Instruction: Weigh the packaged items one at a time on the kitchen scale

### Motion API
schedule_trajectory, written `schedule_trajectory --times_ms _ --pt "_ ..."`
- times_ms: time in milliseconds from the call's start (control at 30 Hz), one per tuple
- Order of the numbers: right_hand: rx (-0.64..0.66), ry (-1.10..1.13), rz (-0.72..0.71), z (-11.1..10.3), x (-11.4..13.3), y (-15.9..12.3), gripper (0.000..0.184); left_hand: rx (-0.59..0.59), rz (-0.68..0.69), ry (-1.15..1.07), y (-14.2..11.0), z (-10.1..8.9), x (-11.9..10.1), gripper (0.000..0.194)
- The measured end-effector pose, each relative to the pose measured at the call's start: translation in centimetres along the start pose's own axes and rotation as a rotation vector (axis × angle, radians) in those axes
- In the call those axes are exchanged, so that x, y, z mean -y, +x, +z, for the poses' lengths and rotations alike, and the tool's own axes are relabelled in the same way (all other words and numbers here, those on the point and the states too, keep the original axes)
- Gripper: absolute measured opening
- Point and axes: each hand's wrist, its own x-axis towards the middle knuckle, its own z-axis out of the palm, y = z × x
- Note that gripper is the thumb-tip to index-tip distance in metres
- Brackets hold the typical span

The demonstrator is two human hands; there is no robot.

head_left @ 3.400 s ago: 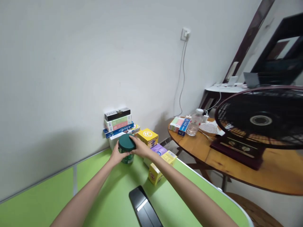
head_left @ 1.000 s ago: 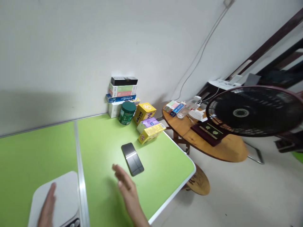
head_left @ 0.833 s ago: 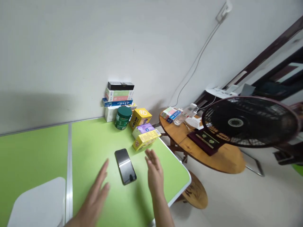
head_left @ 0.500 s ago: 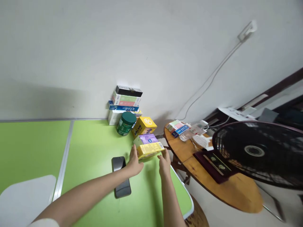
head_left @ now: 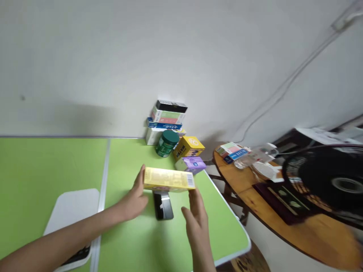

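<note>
A yellow box (head_left: pixel 169 179) is held up between my two hands above the green table. My left hand (head_left: pixel 135 200) grips its left end, and my right hand (head_left: pixel 196 215) supports the right end from below, thumb apart. Under the box a dark phone (head_left: pixel 163 207) lies on the table, partly covered from view. Behind and to the right are a purple box (head_left: pixel 191 164), a yellow box with "WATER" on it (head_left: pixel 188 148) and a green jar (head_left: pixel 167 143).
Against the wall several flat boxes (head_left: pixel 168 118) are stacked behind the jar. A white device with dark keys (head_left: pixel 74 206) lies at left on the green table (head_left: pixel 127 241). Right of it, a wooden table (head_left: pixel 320 241) carries boxes, a clear bottle (head_left: pixel 252 156) and a black fan (head_left: pixel 334 181).
The yellow box has been lifted away from the purple box and moved left, toward me, above the phone. The view has turned left, showing more of the white device.
</note>
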Motion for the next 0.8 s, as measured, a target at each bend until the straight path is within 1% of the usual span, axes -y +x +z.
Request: schedule_trajectory --times_ms 33,100,167,233,267,333,433,533,667,733,800 --pt "0.071 0.023 0.021 1.4 0.6 -1.8 0.072 -0.042 0.001 -0.012 -2.2 -2.5 0.0 0.1" --pt "0.225 0.057 0.049 4.4 1.4 -5.1 0.07 -0.123 -0.057 0.005 -7.1 -7.1 0.2 0.096" --pt "0.381 0.068 0.07 7.5 2.0 -8.0 0.07 -0.237 -0.149 0.026 -11.9 -10.7 0.5 0.093" --pt "0.507 0.08 0.085 10.5 2.6 -10.3 0.073 -0.34 -0.228 0.003 -15.9 -13.3 1.1 0.09" --pt "0.552 0.089 0.09 11.8 2.9 -11.3 0.074 -0.368 -0.245 -0.02 -17.4 -14.3 1.4 0.089" --pt "0.613 0.106 0.097 14.0 3.4 -12.7 0.075 -0.4 -0.246 -0.059 -19.5 -16.0 2.2 0.089" --pt "0.663 0.111 0.111 16.3 3.9 -14.1 0.076 -0.454 -0.233 -0.069 -20.8 -17.9 3.3 0.089" --pt "0.688 0.096 0.141 17.5 4.0 -14.6 0.076 -0.498 -0.24 -0.065 -20.9 -19.2 4.1 0.09" --pt "0.7 0.088 0.174 18.3 4.2 -14.4 0.076 -0.483 -0.231 -0.07 -20.7 -20.3 5.0 0.092" --pt "0.674 0.099 0.161 18.3 4.0 -14.3 0.074 -0.48 -0.238 -0.077 -20.8 -20.6 5.5 0.094" --pt "0.622 0.105 0.14 18.0 3.5 -14.1 0.07 -0.504 -0.234 -0.066 -21.2 -20.8 6.2 0.096"
